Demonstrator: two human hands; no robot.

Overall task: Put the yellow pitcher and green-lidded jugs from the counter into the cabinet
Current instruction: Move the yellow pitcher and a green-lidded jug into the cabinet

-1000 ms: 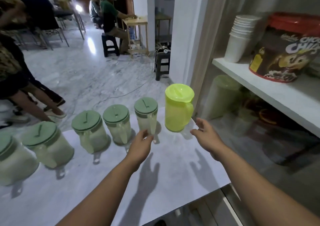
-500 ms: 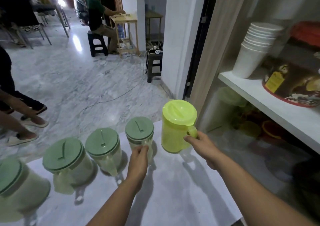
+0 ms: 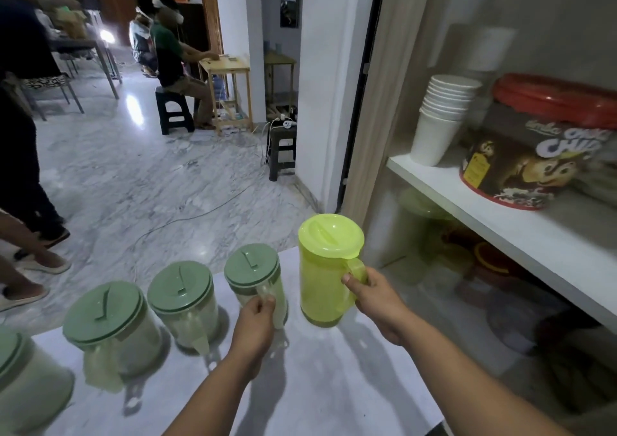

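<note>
At the right end of the counter, beside the open cabinet, the yellow pitcher is found upright, lid on, its base apparently resting on the surface. Its handle is gripped by the right hand, fingers wrapped through the loop and thumb pressed on the near side. Just to its left, the nearest green-lidded jug is held at its handle by the left hand, fingers closed around it; this jug also appears to be resting on the counter.

Further left, three more green-lidded jugs are noted in a row: a second jug, a third jug, and a fourth jug cut off by the frame edge. None of these is touched.

Inside the cabinet, the upper shelf is occupied by a stack of white cups and a red-lidded tub. The lower compartment is dim; a pale yellow-green shape is seen at its back left corner, but it cannot be told what it is.

Progress is judged as barely begun: every counted vessel is on the counter, two are grasped, none is lifted. Transfer of all five is left to be done.
</note>
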